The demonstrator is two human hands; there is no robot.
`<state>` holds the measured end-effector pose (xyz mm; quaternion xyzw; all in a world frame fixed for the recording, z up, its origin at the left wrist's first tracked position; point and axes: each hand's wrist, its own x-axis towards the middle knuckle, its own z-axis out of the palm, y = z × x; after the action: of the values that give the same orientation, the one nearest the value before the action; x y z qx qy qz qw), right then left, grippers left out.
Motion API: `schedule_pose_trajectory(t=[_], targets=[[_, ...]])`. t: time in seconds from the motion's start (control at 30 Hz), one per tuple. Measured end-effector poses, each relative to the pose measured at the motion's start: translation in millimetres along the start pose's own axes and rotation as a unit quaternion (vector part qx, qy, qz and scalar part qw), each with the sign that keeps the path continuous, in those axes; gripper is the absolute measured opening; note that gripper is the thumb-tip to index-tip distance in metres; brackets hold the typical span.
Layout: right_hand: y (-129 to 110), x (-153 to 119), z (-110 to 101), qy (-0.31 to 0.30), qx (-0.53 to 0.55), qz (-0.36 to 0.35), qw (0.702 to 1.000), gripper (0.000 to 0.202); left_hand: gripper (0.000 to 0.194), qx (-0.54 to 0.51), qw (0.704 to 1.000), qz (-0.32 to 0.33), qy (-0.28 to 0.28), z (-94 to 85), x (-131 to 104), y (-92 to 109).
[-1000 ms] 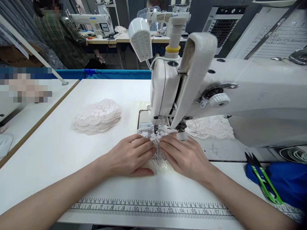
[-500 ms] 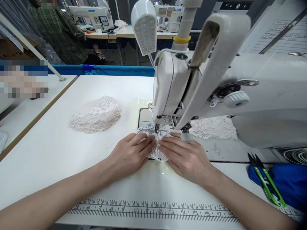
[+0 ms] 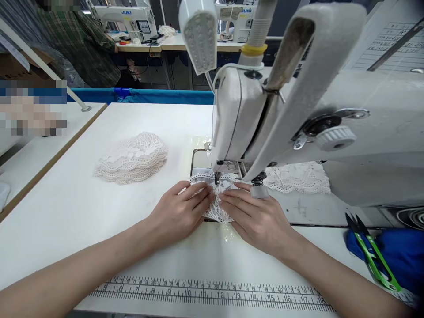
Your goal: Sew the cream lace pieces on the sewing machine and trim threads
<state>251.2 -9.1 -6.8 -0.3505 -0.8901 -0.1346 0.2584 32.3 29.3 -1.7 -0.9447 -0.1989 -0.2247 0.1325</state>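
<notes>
Under the needle and presser foot (image 3: 217,177) of a white sewing machine (image 3: 228,119) lies a piece of white lace (image 3: 218,210). My left hand (image 3: 185,210) is closed on its left side, fingers close together and bent at the tips. From the right, my right hand (image 3: 256,216) holds the same lace, its fingers slanting in toward the needle. A narrow strip of lace shows between the two sets of fingertips. Both thumbs are mostly hidden. A stack of scalloped lace pieces (image 3: 132,159) sits on the table to the left.
More lace (image 3: 298,176) lies behind the machine head on the right. Green-handled thread snips (image 3: 374,254) rest by a blue cloth (image 3: 404,251). A ruler strip (image 3: 212,291) runs along the table's front edge. Beyond, a person in a checked shirt (image 3: 79,48) is near other machines (image 3: 126,22).
The camera view has shifted slightly, so the machine head and snips appear a little farther right. Both hands stay in place on the lace, which shows no clear movement.
</notes>
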Motion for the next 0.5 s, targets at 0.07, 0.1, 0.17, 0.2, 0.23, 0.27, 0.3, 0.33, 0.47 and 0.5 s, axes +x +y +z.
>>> schedule_pose_trajectory(t=[0.07, 0.1, 0.17, 0.2, 0.23, 0.27, 0.3, 0.33, 0.47, 0.5], targets=[[0.6, 0.5, 0.6, 0.001, -0.009, 0.0, 1.0, 0.026, 0.026, 0.003, 1.0, -0.006, 0.0, 0.8, 0.5, -1.4], [0.9, 0.8, 1.1, 0.002, -0.014, 0.0, 1.0, 0.026, 0.026, 0.002, 1.0, -0.008, -0.001, 1.3, 0.7, -2.2], [1.4, 1.2, 2.1, 0.003, -0.018, 0.002, 1.0, 0.025, 0.026, -0.002, 1.0, -0.013, -0.005, 2.3, 0.9, -3.6], [1.5, 1.3, 2.7, 0.003, -0.019, 0.004, 1.0, 0.024, 0.026, -0.003, 1.0, -0.016, -0.007, 2.7, 1.1, -4.1], [1.6, 1.4, 3.1, 0.004, -0.019, 0.006, 1.0, 0.023, 0.027, -0.002, 1.0, -0.018, -0.01, 3.1, 1.3, -4.4], [1.7, 1.4, 3.5, 0.004, -0.02, 0.007, 1.0, 0.022, 0.027, -0.001, 1.0, -0.021, -0.013, 3.4, 1.6, -4.7], [1.7, 1.4, 3.7, 0.005, -0.02, 0.009, 1.0, 0.021, 0.027, 0.001, 1.0, -0.022, -0.015, 3.6, 2.1, -4.9], [1.8, 1.3, 3.9, 0.004, -0.021, 0.01, 1.0, 0.021, 0.027, 0.002, 1.0, -0.024, -0.015, 3.7, 2.6, -5.0], [2.6, 0.9, 3.6, -0.009, -0.02, 0.018, 1.0, 0.021, 0.027, 0.0, 1.0, -0.029, -0.012, 4.4, 4.5, -6.4], [2.7, 0.9, 3.5, -0.012, -0.022, 0.02, 0.999, 0.021, 0.027, 0.0, 0.999, -0.033, -0.013, 4.6, 4.7, -6.9]])
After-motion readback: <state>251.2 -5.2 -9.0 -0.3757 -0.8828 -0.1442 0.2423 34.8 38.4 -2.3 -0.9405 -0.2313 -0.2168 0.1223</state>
